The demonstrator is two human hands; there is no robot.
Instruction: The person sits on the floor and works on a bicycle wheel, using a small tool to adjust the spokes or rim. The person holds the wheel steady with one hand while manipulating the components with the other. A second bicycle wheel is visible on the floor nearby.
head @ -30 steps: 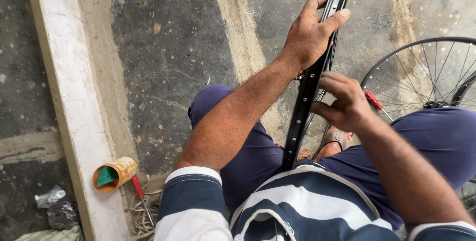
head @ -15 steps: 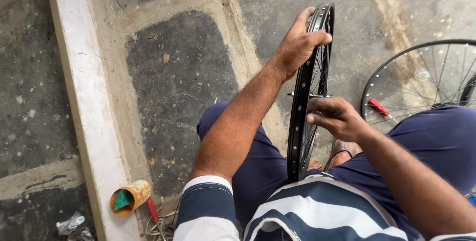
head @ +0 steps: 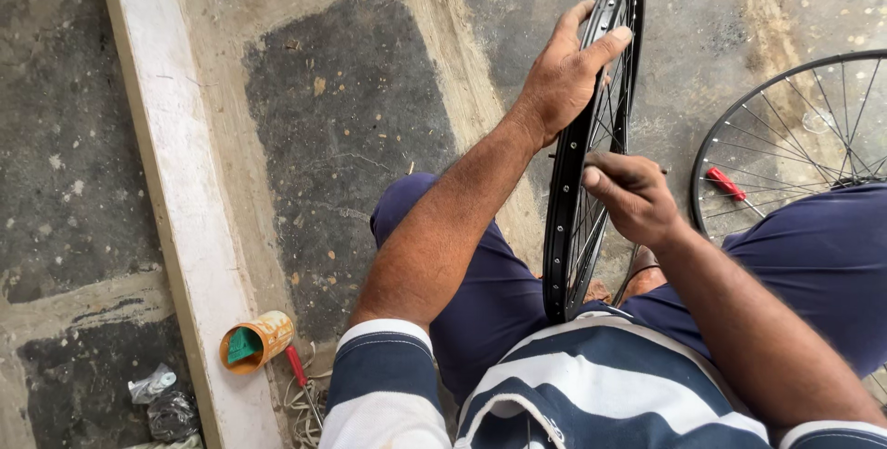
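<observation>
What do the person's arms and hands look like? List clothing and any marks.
Both arms are bare from above the elbow down. Short sleeves of a navy and white striped shirt end at the upper arms. The left hand and right hand wear no gloves, rings or watch. The right fingers look smudged with dark grime.

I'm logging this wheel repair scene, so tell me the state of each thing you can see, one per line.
Black bicycle wheel rim: upright between the knees, gripped.
Left hand: closed over the rim's top edge.
Right hand: pinching at the spokes; what it holds is hidden.
Second spoked wheel: lying flat on the floor, apart.
Red-handled tool: lying on that wheel's spokes.
Orange can: tipped on its side, mouth open.
</observation>
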